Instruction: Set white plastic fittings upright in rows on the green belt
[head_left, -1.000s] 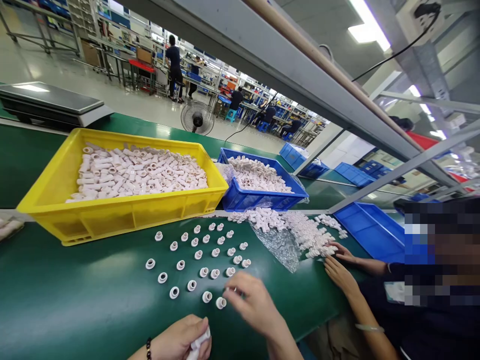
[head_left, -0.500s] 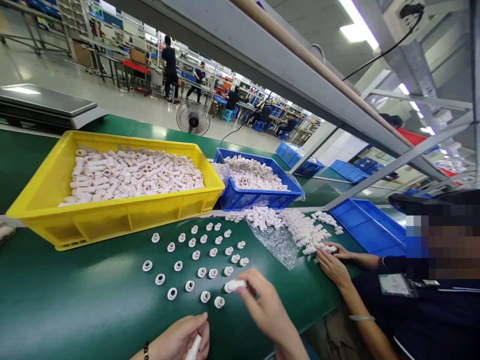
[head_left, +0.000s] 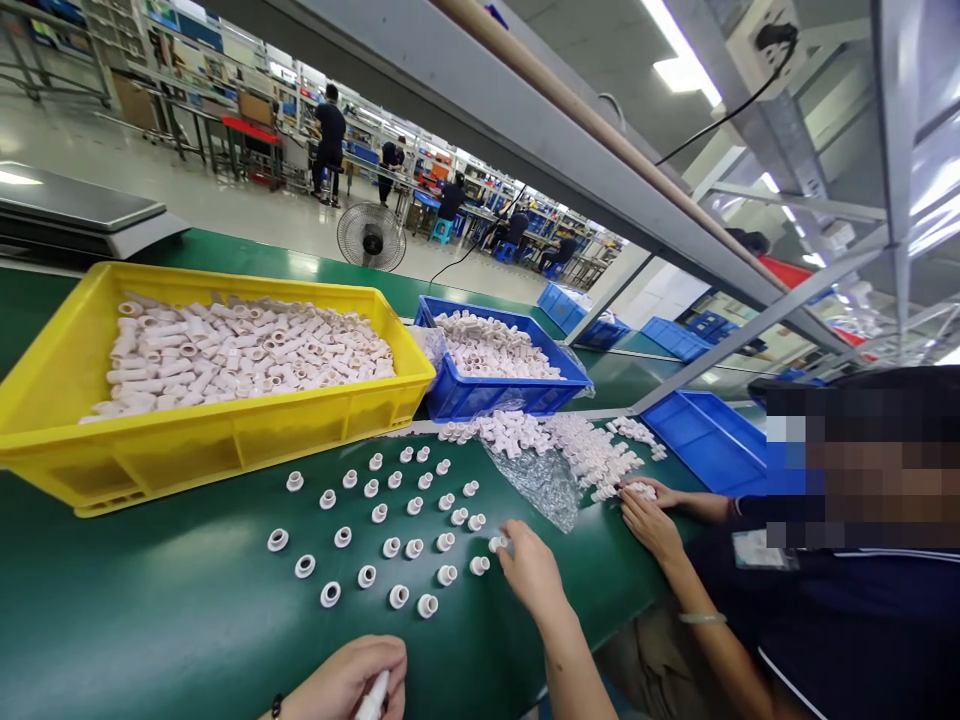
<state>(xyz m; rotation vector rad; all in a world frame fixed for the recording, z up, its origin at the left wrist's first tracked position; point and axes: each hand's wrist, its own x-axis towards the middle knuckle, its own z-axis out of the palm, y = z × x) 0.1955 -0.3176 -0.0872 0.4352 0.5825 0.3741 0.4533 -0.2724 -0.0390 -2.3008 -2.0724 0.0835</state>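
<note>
**White fittings laid out in rows on the green belt**

So the right hand [head_left: 531, 568] is out in the lower middle of the frame, fingers pinched on a small white fitting [head_left: 499, 544] right at the end of the rows of fittings [head_left: 390, 520] standing on the green belt [head_left: 150, 620]; that piece sits just beside the others at the right edge of the grid, near its lower rows, touching or almost touching the belt, can't quite tell which; the left hand [head_left: 349, 680] is down at the bottom edge, curled closed around a white tube-like part [head_left: 373, 697] that pokes out between thumb and fingers, only partly in view.

Above the grid, on the left, there's a big yellow bin [head_left: 187, 445] heaped with longer white tubes [head_left: 240, 345]; right of it, around the centre, a blue bin [head_left: 480, 398] full of short white pieces; in front of that a loose pile of white parts [head_left: 570, 450] spills over a clear plastic bag [head_left: 536, 485].

On the right side a co-worker in a dark shirt has both hands [head_left: 645, 515] at the edge of that pile; another blue tray [head_left: 705, 440] sits behind their arms; a flat scale [head_left: 82, 215] is at the upper left, and a floor fan [head_left: 371, 237] stands further back.
</note>
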